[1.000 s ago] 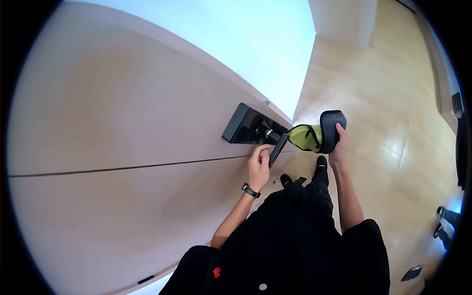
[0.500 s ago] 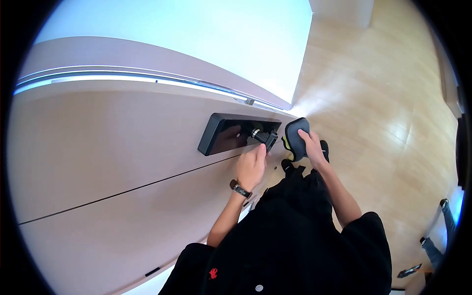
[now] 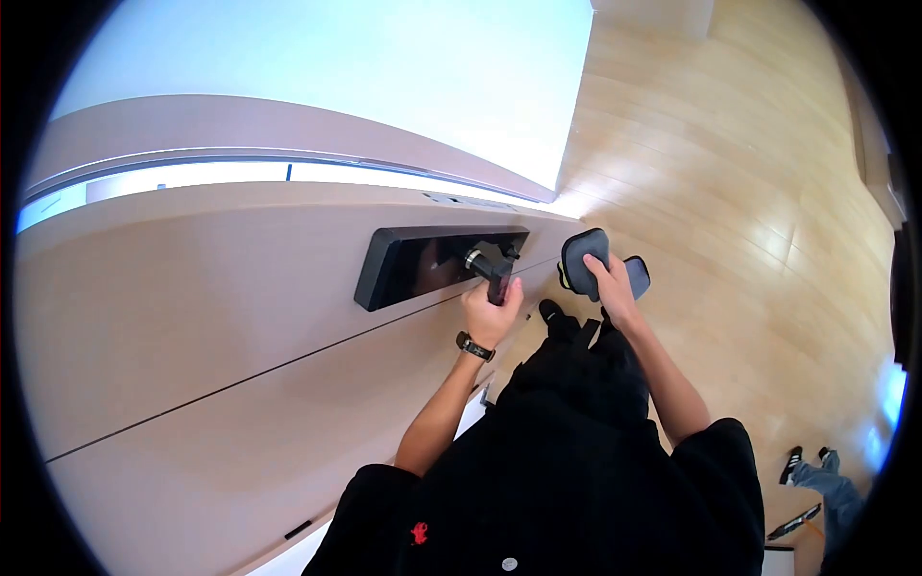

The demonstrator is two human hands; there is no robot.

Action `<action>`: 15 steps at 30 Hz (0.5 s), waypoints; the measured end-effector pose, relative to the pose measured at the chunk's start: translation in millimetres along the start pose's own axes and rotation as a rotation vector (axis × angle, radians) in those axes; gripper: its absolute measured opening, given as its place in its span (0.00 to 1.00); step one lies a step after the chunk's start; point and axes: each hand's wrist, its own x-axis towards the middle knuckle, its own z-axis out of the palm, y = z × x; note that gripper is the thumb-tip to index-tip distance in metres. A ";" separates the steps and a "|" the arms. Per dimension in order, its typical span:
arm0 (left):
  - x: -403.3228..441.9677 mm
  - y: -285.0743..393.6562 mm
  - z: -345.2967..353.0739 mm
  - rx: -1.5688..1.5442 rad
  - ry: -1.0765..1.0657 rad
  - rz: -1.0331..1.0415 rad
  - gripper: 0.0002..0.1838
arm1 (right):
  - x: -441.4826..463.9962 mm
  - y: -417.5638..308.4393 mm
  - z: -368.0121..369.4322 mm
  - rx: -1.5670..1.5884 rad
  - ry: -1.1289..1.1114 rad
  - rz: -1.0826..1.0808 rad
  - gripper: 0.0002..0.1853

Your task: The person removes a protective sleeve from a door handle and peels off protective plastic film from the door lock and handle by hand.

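My left hand [image 3: 490, 315] is wrapped round a black door handle [image 3: 497, 280], with a dark watch [image 3: 474, 347] on the wrist. The handle juts from a black lock panel [image 3: 413, 266] on a beige door [image 3: 240, 278]. To the right, my right hand [image 3: 611, 283] grips a grey case [image 3: 586, 257]. The case hangs unfolded, with one half on each side of the hand, and a little of its yellow-green lining shows at the left edge.
A bright gap runs between the door and its frame [image 3: 288, 120]. Pale wooden floor [image 3: 730, 240] lies to the right. Another person's legs [image 3: 831, 485] are at the lower right, near a dark flat object [image 3: 795, 521].
The door has come away from its frame and the gap has widened. My left hand has closed round the handle. The case has turned, hiding most of its lining.
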 end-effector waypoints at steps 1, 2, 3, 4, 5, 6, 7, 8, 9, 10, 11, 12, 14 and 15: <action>0.2 0.8 -0.3 0.012 -0.006 -0.016 0.12 | -0.1 3.6 -2.9 0.010 0.002 0.005 0.14; 0.2 0.9 -1.8 0.009 -0.009 -0.016 0.12 | 0.4 7.6 -4.9 0.022 0.005 0.010 0.14; 1.1 4.6 -5.3 0.048 -0.047 -0.041 0.12 | 0.9 10.5 -5.0 0.023 0.009 0.012 0.14; 1.9 7.6 -9.6 0.088 -0.085 -0.067 0.12 | 1.6 12.7 -2.9 -0.045 -0.006 -0.005 0.14; 1.1 10.2 -15.1 0.122 -0.111 -0.081 0.11 | 1.6 16.0 -1.3 -0.112 -0.022 -0.020 0.14; 3.3 20.4 -23.4 0.174 -0.162 -0.105 0.11 | 8.2 31.7 1.0 -0.096 -0.032 -0.035 0.15; 7.2 33.3 -33.5 0.206 -0.235 -0.157 0.11 | 15.8 43.9 5.8 -0.113 -0.068 -0.032 0.16; 9.0 42.4 -40.9 0.240 -0.309 -0.210 0.11 | 20.8 56.2 10.3 -0.126 -0.105 -0.027 0.17; 8.4 44.6 -41.8 0.247 -0.312 -0.214 0.11 | 15.8 44.0 23.8 -0.060 -0.120 0.000 0.19; 9.0 46.6 -40.9 0.283 -0.311 -0.216 0.11 | 17.7 42.3 33.4 -0.106 -0.147 -0.009 0.22; 10.2 47.5 -40.1 0.317 -0.307 -0.214 0.12 | 22.0 41.4 42.2 -0.208 -0.166 -0.012 0.23; 11.3 47.8 -39.5 0.321 -0.305 -0.210 0.12 | 28.1 41.0 50.7 -0.311 -0.182 -0.020 0.24; 11.2 47.4 -38.7 0.307 -0.291 -0.193 0.12 | 37.1 40.9 65.9 -0.282 -0.199 0.002 0.26; 10.8 45.8 -39.6 0.312 -0.298 -0.192 0.12 | 39.9 38.3 71.8 -0.077 -0.231 0.175 0.26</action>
